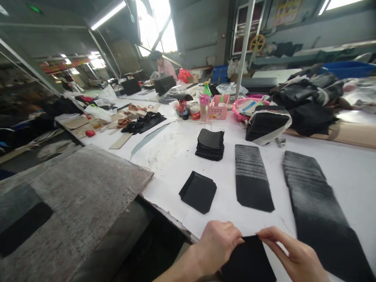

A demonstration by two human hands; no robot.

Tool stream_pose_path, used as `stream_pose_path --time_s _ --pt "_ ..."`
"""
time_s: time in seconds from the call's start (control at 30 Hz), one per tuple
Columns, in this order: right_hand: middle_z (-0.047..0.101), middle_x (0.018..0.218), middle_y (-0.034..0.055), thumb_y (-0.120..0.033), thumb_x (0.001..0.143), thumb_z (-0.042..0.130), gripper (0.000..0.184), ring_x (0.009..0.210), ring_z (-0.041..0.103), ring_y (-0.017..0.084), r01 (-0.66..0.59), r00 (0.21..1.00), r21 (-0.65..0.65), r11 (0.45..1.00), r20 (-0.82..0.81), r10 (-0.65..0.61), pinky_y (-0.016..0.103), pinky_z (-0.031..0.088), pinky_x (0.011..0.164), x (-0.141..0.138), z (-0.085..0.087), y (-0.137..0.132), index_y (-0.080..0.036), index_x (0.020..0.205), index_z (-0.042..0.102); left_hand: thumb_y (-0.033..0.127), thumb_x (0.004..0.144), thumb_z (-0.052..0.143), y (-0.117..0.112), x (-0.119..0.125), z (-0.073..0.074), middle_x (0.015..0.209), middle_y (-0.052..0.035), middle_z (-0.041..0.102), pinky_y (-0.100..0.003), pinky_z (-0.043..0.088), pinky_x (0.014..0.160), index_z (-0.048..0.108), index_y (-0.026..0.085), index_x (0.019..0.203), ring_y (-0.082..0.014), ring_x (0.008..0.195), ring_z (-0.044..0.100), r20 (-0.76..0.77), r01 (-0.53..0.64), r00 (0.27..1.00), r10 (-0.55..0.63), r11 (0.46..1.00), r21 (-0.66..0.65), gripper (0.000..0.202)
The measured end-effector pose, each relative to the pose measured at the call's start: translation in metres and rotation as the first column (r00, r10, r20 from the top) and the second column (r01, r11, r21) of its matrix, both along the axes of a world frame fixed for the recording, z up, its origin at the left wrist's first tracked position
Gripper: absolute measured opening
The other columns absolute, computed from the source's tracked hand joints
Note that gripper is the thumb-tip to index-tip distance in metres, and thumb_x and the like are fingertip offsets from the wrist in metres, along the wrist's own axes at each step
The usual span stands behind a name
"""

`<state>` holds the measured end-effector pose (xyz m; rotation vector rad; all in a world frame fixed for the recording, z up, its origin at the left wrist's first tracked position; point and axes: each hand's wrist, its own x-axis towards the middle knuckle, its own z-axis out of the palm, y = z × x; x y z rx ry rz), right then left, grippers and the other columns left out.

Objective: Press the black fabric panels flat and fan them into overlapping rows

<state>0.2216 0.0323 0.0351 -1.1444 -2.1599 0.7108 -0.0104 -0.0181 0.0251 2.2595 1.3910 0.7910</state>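
At the near edge of the white table [176, 156] lies a black leather piece [249, 260], held by both hands. My left hand [216, 244] pinches its top left corner, fingers closed on it. My right hand [293, 252] grips its top right edge with thumb and fingers. Just beyond them lie a small stack of black cut pieces [198, 191], a fanned row of black pieces [252, 178] and a longer fanned row [317, 203] on the right. A taller stack of black pieces [210, 144] sits further back.
A grey felt-covered board [76, 199] sits to the left with a dark gap before the table. Bottles, a pink box [219, 106] and a pink basin [249, 105] stand mid-table. Dark fabric piles [311, 98] lie at right. A person [163, 66] works far back.
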Motion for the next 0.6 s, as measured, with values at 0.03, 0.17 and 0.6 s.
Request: stream_pose_path --time_s 0.03,0.17,0.6 --pt "0.072 0.080 -0.0036 -0.047 0.090 0.055 0.021 0.066 0.070 0.016 0.037 0.999 0.024 0.999 0.006 -0.037 0.018 0.054 0.061 0.001 0.000 0.005 -0.030 0.087 0.065 0.026 0.095 0.054 0.000 -0.007 0.004 0.076 -0.0016 0.065 -0.024 0.046 0.066 0.063 0.019 0.087 -0.0139 0.070 0.062 0.046 -0.024 0.999 0.026 0.999 -0.031 0.015" --pt "0.072 0.082 -0.0040 -0.052 0.091 0.051 0.025 0.065 0.070 0.016 0.127 0.987 0.100 0.987 0.086 -0.135 0.020 0.054 0.057 0.001 -0.004 0.021 -0.030 0.089 0.064 0.027 0.097 0.051 0.013 -0.045 0.022 0.086 -0.0009 0.068 -0.021 0.047 0.070 0.066 0.020 0.097 -0.0124 0.076 0.063 0.271 -0.232 0.924 0.269 0.959 -0.161 0.017" --pt "0.066 0.112 0.0101 -0.039 0.100 0.039 0.034 0.098 0.064 0.027 0.050 0.927 0.485 0.873 0.304 -0.222 0.043 0.054 0.080 -0.016 -0.053 0.058 -0.020 0.116 0.062 0.019 0.094 0.049 0.056 -0.124 -0.030 0.098 -0.0081 0.064 -0.034 0.053 0.075 0.060 0.016 0.114 -0.0213 0.088 0.063 -0.164 -0.648 0.707 0.688 0.723 0.240 0.023"
